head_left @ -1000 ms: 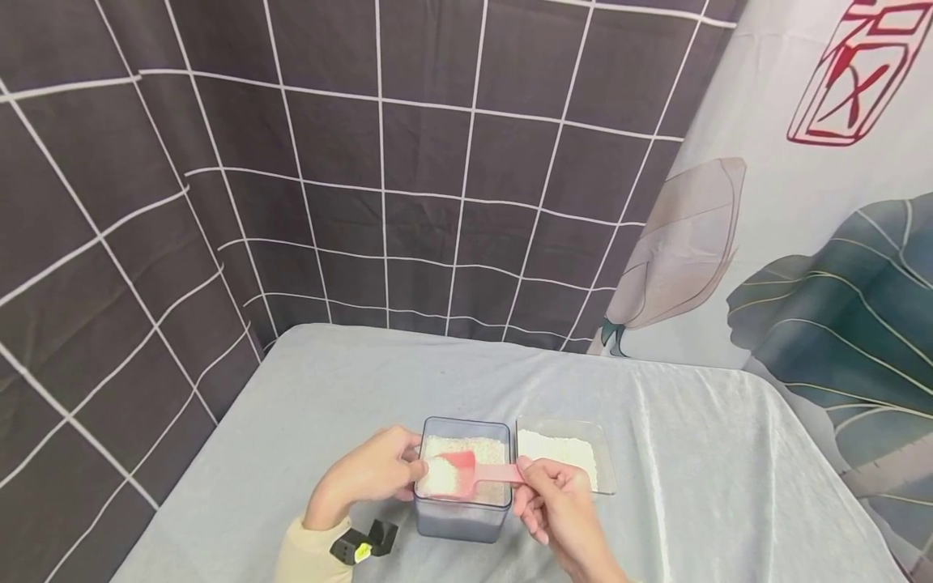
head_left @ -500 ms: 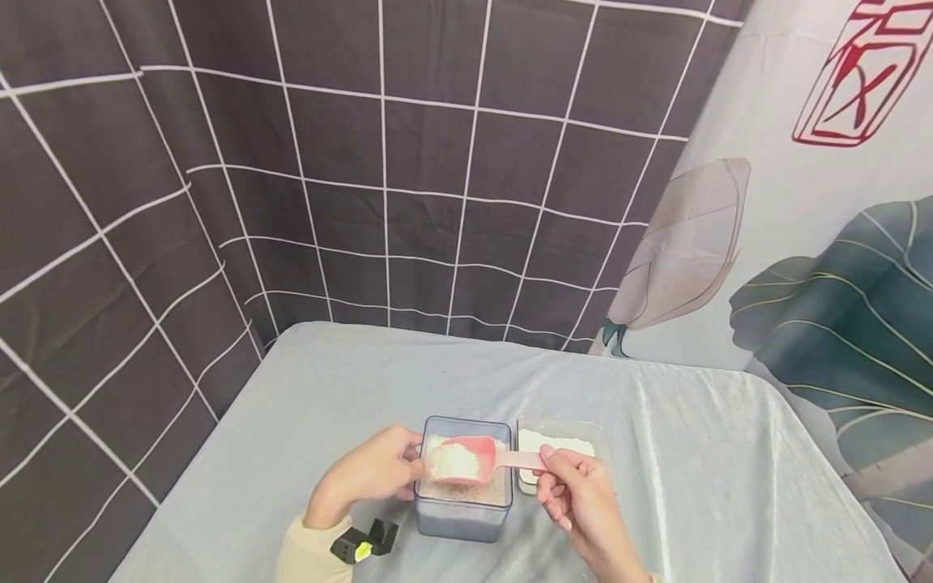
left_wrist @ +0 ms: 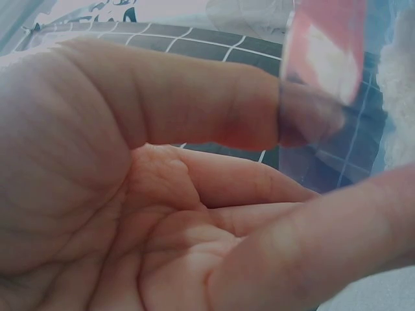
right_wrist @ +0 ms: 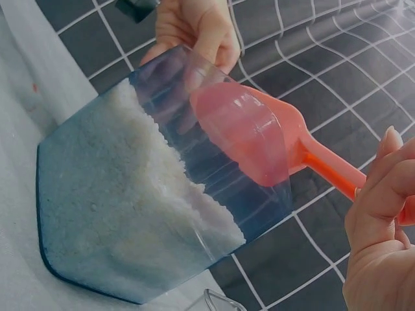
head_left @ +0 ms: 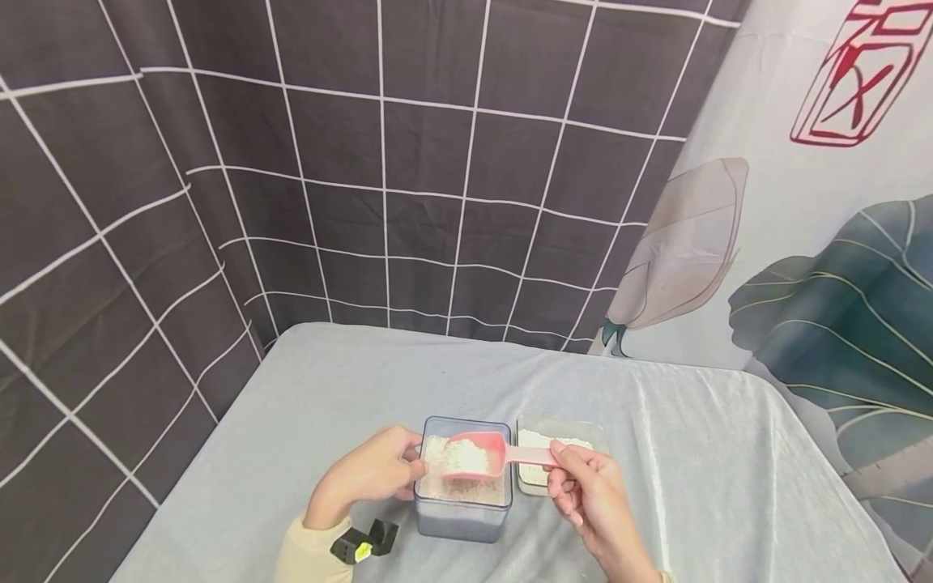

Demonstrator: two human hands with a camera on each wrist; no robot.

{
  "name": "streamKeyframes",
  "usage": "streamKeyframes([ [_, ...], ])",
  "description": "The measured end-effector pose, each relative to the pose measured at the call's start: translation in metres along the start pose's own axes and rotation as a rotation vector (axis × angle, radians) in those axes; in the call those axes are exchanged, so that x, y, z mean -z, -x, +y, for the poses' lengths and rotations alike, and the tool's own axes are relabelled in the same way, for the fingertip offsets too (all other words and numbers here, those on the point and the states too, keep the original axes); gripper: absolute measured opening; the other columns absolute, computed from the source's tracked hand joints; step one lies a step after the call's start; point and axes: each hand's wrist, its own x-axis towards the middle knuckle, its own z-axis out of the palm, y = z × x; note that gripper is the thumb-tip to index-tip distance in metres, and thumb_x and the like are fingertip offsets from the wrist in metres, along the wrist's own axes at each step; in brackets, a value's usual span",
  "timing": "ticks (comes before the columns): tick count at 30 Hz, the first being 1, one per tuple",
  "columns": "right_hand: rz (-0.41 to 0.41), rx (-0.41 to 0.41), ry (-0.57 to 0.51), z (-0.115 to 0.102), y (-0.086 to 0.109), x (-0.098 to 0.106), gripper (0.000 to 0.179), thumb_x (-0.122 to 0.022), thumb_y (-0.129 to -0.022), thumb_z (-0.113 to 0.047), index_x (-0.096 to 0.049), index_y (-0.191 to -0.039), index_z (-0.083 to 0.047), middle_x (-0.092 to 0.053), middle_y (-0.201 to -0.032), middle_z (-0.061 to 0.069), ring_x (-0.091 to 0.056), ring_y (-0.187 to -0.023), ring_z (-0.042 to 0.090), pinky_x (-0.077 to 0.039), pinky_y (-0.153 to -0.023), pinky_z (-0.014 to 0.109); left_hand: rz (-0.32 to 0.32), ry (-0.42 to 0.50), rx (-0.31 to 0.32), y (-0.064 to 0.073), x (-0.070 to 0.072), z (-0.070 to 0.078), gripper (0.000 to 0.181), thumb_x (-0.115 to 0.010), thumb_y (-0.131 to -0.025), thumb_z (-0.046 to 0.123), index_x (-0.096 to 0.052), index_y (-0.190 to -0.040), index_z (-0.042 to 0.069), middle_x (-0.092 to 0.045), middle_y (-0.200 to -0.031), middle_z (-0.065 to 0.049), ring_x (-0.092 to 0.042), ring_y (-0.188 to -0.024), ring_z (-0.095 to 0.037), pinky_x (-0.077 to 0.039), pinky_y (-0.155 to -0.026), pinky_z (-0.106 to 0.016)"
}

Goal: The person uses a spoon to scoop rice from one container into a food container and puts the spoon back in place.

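Note:
A bluish see-through square container [head_left: 463, 518], holding rice-like white grains [right_wrist: 123, 194], stands on the cloth. At its left wall my left hand [head_left: 375, 465] grips the side, and in the left wrist view the thumb tip [left_wrist: 311, 120] shows through the clear wall. My right hand [head_left: 594, 494] pinches the handle of a pink scoop [head_left: 496, 453], coming in from the right. The scoop's bowl lies over the container's opening, loaded with white grains. Through the wall in the right wrist view, the bowl sits above the sloping heap of grains.
Just right of the container is a shallow clear box [head_left: 535, 490] with white contents, partly behind the right hand and scoop handle. A pale grey cloth [head_left: 350, 372] covers the table. Dark grid-patterned curtain [head_left: 423, 219] hangs behind and left.
My right hand has drawn the loaded scoop rightward across the container's opening, mostly in the first half second. The left hand and the container have stayed in place.

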Motion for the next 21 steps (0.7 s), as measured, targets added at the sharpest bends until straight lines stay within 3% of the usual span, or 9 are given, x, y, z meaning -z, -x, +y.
streamKeyframes([
  [10,0.006,0.016,-0.011,-0.004,0.000,0.006,0.028,-0.046,-0.094,-0.011,-0.063,-0.072,-0.005,-0.059,-0.051,-0.004,-0.042,-0.034,-0.001,-0.010,-0.028,0.023,0.012,0.011,0.003,0.003,0.000,0.000,0.039,-0.053,-0.084,-0.001,-0.046,-0.116,-0.021,-0.063,-0.094,-0.024,-0.066,-0.072,-0.029,-0.058,-0.059,-0.032],
  [21,-0.004,0.066,-0.044,-0.012,-0.001,0.017,0.034,-0.040,-0.096,-0.007,-0.064,-0.072,-0.004,-0.057,-0.051,-0.004,-0.040,-0.035,-0.001,-0.002,-0.031,0.029,0.021,-0.034,0.010,0.002,0.002,0.001,0.042,-0.053,-0.083,0.001,-0.045,-0.118,-0.021,-0.064,-0.093,-0.021,-0.066,-0.067,-0.027,-0.058,-0.059,-0.032],
])
